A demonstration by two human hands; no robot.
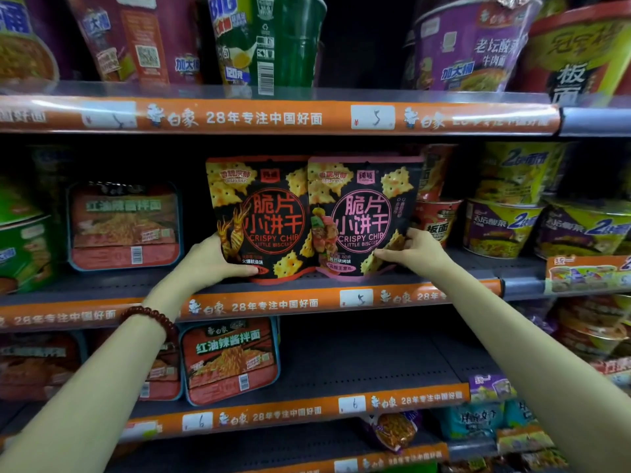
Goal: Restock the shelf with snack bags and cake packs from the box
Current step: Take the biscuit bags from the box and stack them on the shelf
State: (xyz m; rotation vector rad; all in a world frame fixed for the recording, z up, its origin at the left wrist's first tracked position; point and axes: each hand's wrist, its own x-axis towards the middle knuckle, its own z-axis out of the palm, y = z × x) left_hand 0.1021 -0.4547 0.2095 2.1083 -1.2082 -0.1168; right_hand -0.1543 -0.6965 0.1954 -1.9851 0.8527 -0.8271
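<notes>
Head view shows your left hand (211, 259) gripping the lower left corner of the red-trimmed snack bag (263, 216), while your right hand (415, 252) pinches the lower right corner of the pink-trimmed snack bag (363, 216). Both bags stand upright and overlapping on the middle shelf (341, 297), faces forward, probably so you can square them to its edge. Left of the bags sits a noodle tray (124, 227); right of them, noodle cups (440, 220) crowd close and limit sideways room. No box is visible.
</notes>
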